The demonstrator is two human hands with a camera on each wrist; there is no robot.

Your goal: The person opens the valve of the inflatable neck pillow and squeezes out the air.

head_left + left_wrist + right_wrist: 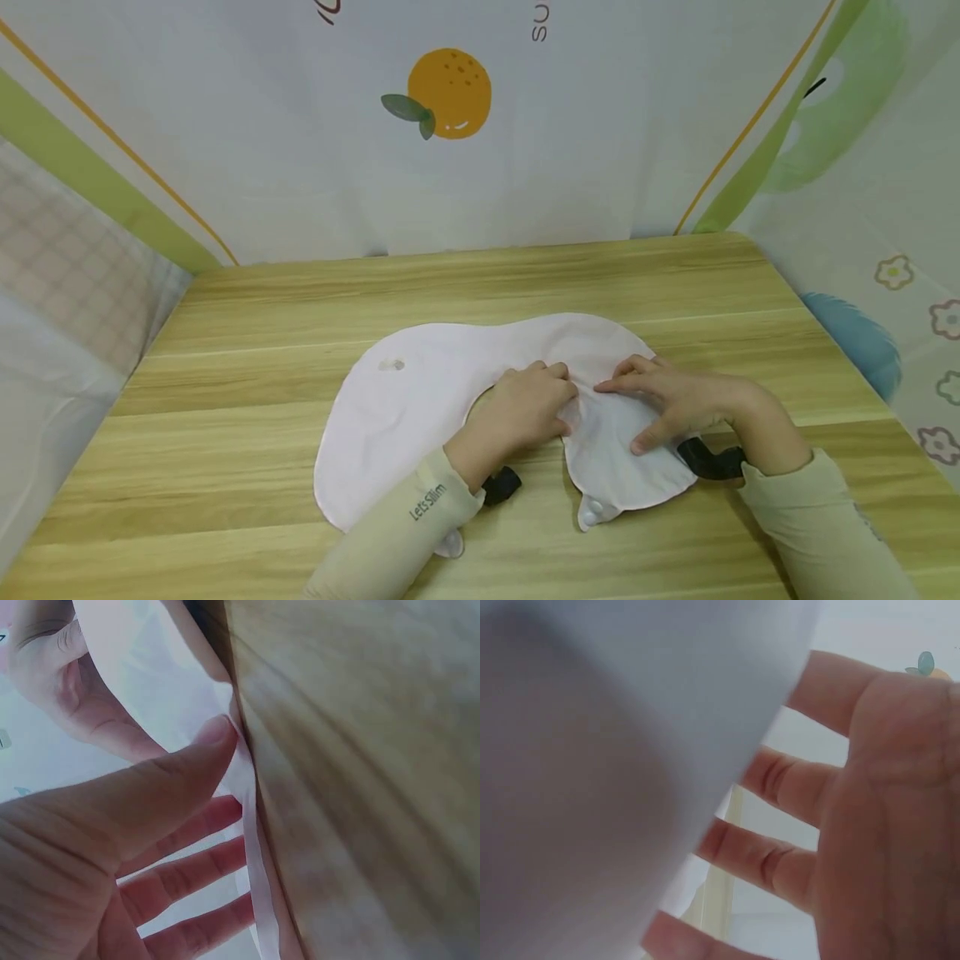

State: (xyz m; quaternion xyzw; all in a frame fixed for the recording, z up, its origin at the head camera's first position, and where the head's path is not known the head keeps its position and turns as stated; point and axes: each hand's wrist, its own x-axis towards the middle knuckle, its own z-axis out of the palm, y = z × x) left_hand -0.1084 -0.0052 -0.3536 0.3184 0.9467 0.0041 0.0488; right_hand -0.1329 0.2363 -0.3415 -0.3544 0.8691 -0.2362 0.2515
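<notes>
A pale white bib (420,392) lies flat on the wooden table (300,300), curved like a horseshoe with its opening toward me. My left hand (528,408) rests on the bib's inner edge near the middle. In the left wrist view its thumb (202,750) touches the bib's edge (251,847) while the fingers lie loose and apart. My right hand (667,400) presses spread fingers on the bib's right arm, just beside the left hand. The right wrist view shows that palm (885,825) with the blurred cloth (592,787) close by.
A snap button (592,510) sits on the bib's right tip near the table's front. Black wrist mounts (708,460) stick out below both sleeves. Printed curtains (450,150) close the table in at the back and both sides.
</notes>
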